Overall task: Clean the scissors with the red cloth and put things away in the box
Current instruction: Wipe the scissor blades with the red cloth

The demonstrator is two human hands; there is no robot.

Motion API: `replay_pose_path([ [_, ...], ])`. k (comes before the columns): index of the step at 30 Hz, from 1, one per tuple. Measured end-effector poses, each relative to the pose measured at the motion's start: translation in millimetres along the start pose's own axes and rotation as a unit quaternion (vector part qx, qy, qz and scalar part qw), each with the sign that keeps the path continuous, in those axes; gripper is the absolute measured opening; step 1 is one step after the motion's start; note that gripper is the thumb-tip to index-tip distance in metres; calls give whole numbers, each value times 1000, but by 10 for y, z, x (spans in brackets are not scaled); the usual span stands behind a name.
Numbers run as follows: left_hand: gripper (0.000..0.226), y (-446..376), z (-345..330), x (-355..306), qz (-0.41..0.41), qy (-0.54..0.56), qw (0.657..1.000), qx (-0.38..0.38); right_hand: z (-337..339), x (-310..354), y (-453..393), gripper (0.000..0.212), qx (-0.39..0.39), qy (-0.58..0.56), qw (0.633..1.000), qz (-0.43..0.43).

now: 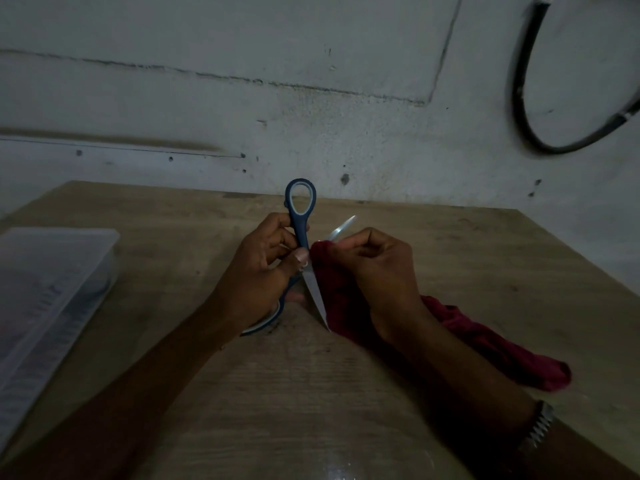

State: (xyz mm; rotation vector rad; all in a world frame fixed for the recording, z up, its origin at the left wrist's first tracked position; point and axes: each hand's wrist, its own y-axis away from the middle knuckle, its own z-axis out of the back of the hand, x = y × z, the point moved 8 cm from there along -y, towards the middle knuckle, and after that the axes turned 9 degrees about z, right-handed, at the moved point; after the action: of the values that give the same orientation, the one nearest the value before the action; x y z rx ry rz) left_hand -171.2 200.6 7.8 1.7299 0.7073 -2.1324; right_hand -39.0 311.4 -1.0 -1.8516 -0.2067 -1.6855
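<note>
Dim wooden table (346,393): left hand (258,275) grips open scissors (300,230), right hand (377,268) pinches red cloth (485,337) round upper blade; wipe away from edge, box (52,289) left of scissors.

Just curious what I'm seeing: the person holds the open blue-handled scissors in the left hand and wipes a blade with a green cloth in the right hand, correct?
Not quite: the cloth is red, not green. The head view shows the left hand holding the open blue-handled scissors while the right hand wipes a blade with the red cloth.
</note>
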Motion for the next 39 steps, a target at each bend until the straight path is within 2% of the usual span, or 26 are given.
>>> replay_pose_path([
  [5,31,-13,7,-35,-20,-33,999,-3,109,22,-70,26,-50,-51,997,-18],
  [10,33,-12,9,-43,-17,-36,999,-12,192,104,-92,14,-80,-77,994,5],
  [16,35,-44,-17,52,22,-5,1000,10,-61,-109,56,18,-18,20,999,20],
  [19,33,-71,-2,92,29,33,999,16,-110,-185,47,22,18,-1,1000,-24],
  [21,33,-84,-12,105,35,49,998,23,-61,-166,-25,20,25,-4,999,-21],
  [25,33,-96,-1,72,4,16,1000,16,40,-44,-131,13,1,24,999,37],
  [28,31,-98,18,23,-19,-1,1000,10,180,24,-243,8,-23,6,999,38],
  [31,31,-61,10,-7,-28,-14,999,9,492,42,-357,22,-103,-78,992,1],
  [32,32,-45,-2,-13,-30,-22,999,4,550,41,-355,26,-106,-122,987,-10],
  [35,32,-48,-21,37,-7,-22,1000,-7,449,97,-256,34,-39,-193,980,-30],
  [39,33,-79,15,79,-6,-18,1000,-23,264,56,-99,17,-27,-94,995,-6],
])
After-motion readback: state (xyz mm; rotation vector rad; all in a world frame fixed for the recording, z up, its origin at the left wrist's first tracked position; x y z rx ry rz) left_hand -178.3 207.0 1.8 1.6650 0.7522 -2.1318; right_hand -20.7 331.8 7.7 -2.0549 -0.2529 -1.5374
